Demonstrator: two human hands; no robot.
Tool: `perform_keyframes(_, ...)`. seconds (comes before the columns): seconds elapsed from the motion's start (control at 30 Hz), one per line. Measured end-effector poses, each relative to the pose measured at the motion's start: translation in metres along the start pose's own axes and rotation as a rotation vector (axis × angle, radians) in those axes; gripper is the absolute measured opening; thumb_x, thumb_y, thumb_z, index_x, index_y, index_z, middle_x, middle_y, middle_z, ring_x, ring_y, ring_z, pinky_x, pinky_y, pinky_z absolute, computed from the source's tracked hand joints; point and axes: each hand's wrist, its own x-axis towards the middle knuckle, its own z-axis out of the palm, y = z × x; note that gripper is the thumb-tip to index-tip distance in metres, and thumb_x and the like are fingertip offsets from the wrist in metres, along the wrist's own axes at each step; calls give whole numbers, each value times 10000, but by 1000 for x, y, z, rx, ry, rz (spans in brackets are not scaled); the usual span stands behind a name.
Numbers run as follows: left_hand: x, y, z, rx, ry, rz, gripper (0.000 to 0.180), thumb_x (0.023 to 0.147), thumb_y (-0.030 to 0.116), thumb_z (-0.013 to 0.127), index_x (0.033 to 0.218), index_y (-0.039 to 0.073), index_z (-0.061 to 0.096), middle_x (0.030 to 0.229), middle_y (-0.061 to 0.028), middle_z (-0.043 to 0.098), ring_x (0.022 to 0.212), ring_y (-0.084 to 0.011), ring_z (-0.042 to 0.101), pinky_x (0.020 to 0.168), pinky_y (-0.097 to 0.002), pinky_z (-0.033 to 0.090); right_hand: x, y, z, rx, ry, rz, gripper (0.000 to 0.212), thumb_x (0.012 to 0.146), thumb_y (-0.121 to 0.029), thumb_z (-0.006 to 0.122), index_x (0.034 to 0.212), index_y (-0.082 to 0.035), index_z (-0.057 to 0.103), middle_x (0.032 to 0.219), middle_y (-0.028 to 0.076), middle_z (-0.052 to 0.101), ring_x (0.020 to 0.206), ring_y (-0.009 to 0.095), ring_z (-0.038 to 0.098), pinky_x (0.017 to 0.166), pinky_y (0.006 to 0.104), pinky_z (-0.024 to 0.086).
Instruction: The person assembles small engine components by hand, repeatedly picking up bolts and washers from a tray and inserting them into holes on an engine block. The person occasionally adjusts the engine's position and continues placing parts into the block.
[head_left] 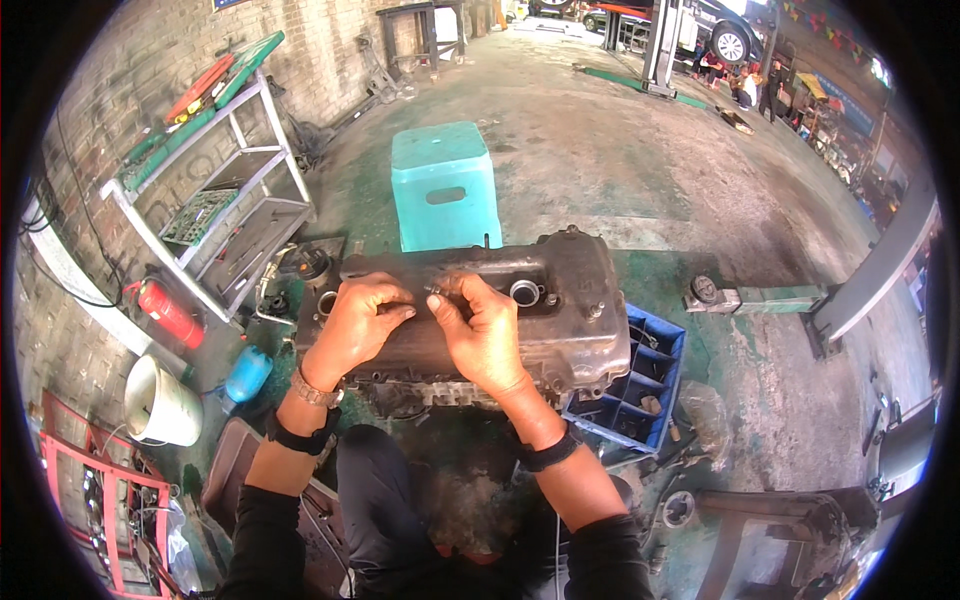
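Observation:
A dark engine valve cover [450, 345] sits on an engine head in front of me, with the light metal of the head showing along its near edge. Over its middle, my left hand [355, 322] has its fingers curled and its thumb close to the fingertips; whatever lies between them is too small to tell. Just to its right, my right hand [482, 330] pinches a small dark part [434, 291] between thumb and fingers. A round opening [524, 292] shows in the cover to the right of that hand.
Beyond the engine stands a turquoise plastic stool [445, 190]. A blue divided crate [640, 380] holds small parts at right. On the left are a metal shelf cart [215, 190], a fire extinguisher [170, 315], a white bucket [163, 402] and a blue container [249, 374].

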Motion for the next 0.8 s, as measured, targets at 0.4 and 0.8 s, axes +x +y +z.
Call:
perform_keyframes(0.4, -1, 2, 2, 13, 26, 14, 118, 774, -29, 722, 888, -36, 691, 822, -143, 644, 733, -297, 644, 658, -355, 493, 0, 3, 1, -13, 7, -27, 175, 867, -6, 711, 1025, 36, 649, 928, 182, 715, 811, 251, 712, 715, 332, 555)
perform_keyframes(0.8, -2, 8, 0, 19, 33, 28, 161, 758, -66, 678, 916, -37, 673, 839, -171, 656, 754, -326, 647, 678, -365, 505, 1, 6, 3, -32, 58, -118, 160, 876, -32, 730, 1006, 32, 664, 765, 95, 701, 667, 80, 612, 611, 261, 510)
